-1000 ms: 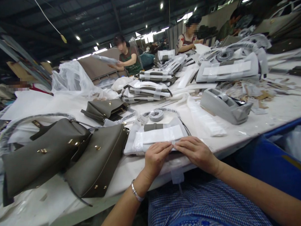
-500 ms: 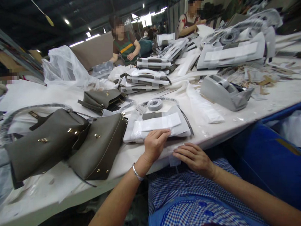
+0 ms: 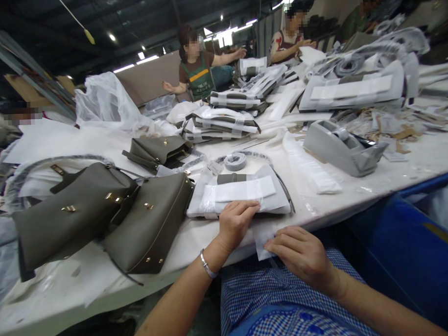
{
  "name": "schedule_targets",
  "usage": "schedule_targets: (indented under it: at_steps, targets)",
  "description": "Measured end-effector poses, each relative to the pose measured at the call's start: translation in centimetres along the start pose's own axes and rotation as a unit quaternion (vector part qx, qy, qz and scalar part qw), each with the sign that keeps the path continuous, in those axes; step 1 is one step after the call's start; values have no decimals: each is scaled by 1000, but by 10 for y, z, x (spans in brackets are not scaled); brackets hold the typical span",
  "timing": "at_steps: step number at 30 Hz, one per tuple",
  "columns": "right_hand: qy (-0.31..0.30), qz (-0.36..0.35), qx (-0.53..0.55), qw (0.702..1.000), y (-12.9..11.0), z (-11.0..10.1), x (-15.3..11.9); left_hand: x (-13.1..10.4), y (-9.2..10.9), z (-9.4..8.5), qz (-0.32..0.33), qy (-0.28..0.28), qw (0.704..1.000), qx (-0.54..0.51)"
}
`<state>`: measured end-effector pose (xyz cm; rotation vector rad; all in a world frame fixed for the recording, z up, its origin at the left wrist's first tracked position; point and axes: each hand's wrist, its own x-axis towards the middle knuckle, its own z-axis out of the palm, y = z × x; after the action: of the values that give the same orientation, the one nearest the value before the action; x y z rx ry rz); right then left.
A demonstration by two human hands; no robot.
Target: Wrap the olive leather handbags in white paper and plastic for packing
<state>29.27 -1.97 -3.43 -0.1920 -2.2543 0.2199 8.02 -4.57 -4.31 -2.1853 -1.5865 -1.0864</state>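
Observation:
A flat handbag wrapped in white paper and tape lies at the table's front edge, a dark strip of its leather showing near the top. My left hand is closed at its front edge, fingers pressed together on the wrapping. Below and to the right, my right hand pinches a small translucent sheet that hangs by the table edge. Behind the wrapped bag a coiled strap in clear wrap rests beside its handle. Two olive handbags with gold fittings, one nearer my left hand and another, lie to the left.
A grey tape dispenser stands on the right, beside a folded white paper strip. Stacked wrapped bags sit farther back. A blue bin is by the table at right. A co-worker stands across the table.
My right hand has moved slightly down and right, and more of the translucent sheet shows. My left hand stays at the wrapped handbag's edge. The co-worker opposite has spread both arms.

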Motion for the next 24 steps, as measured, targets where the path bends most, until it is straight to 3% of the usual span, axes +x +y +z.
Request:
schedule_targets:
  at_steps: [6, 13, 21, 24]
  targets:
    - [-1, 20, 0, 1000, 17, -16, 36, -1, 1, 2, 5, 11, 1000, -6]
    - [-21, 144, 19, 989, 60, -9, 73, 1, -1, 2, -16, 11, 1000, -11]
    - [-143, 273, 14, 951, 86, 5, 86, 3, 1, -1, -58, 7, 997, -57]
    - [-201, 291, -5, 935, 91, 7, 91, 1, 1, 0, -65, 12, 995, -71]
